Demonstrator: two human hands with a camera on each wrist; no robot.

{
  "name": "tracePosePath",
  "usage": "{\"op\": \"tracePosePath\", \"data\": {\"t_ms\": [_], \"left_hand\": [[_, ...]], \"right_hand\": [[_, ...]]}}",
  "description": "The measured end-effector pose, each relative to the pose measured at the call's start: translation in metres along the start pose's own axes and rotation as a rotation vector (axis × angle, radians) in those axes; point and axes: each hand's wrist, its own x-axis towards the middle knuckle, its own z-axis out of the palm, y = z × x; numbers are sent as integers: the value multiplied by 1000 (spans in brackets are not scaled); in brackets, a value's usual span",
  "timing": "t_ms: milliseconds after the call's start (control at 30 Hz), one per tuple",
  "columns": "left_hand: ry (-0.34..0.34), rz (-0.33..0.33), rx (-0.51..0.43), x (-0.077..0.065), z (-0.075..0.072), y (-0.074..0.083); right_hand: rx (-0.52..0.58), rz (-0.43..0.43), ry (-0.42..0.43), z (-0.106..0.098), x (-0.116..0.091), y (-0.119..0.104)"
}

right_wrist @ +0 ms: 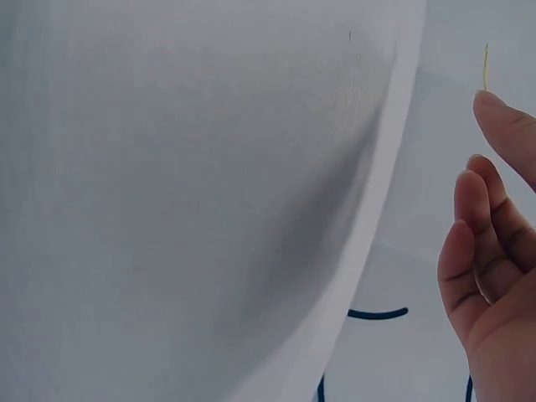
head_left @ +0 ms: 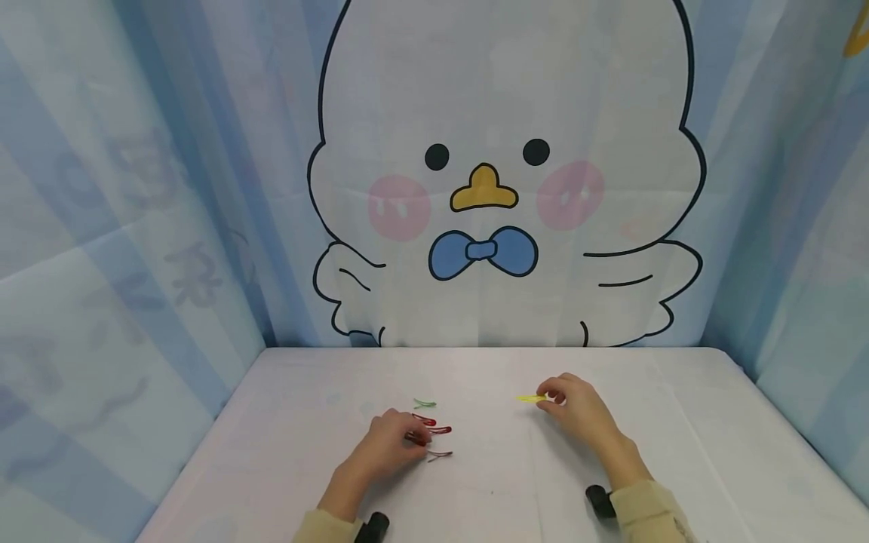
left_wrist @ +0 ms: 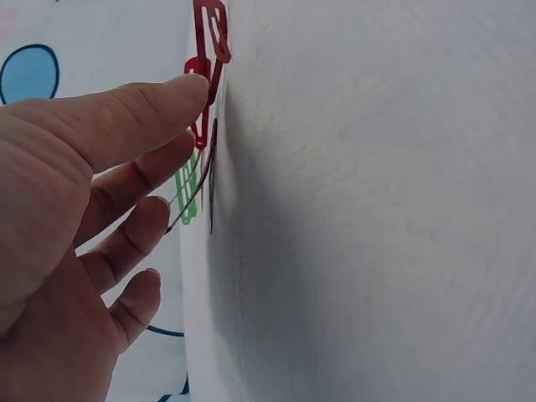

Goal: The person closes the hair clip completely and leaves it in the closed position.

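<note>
The right hand (head_left: 578,413) has its grip clamped on a slim yellow clip (head_left: 529,398) over the bench (head_left: 489,498). The left hand (head_left: 387,446) is among open-framed red clips (head_left: 443,430), a green clip (head_left: 425,404) and a splayed dark clip (head_left: 440,454); whether its grip holds one, I cannot tell. The left curtain's faint lettering (head_left: 193,275) is unreadable.

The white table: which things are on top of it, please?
A green clip, red clips and a dark clip are there, by the left hand. That hand partly covers this group, so anything fully beneath it cannot be seen. The right hand holds a yellow clip.
</note>
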Motion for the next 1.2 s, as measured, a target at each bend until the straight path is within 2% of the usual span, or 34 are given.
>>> {"op": "tracePosePath", "data": {"t_ms": [367, 600, 900, 1200], "left_hand": [[-3, 14, 35, 0, 0, 8], [15, 17, 41, 0, 2, 9], [8, 0, 76, 0, 2, 10], [-3, 19, 36, -2, 0, 10]], "right_hand": [[-29, 136, -165, 0, 12, 20], [-17, 223, -233, -1, 16, 26], [-25, 220, -260, 0, 17, 30], [-19, 206, -262, -2, 15, 28]]}}
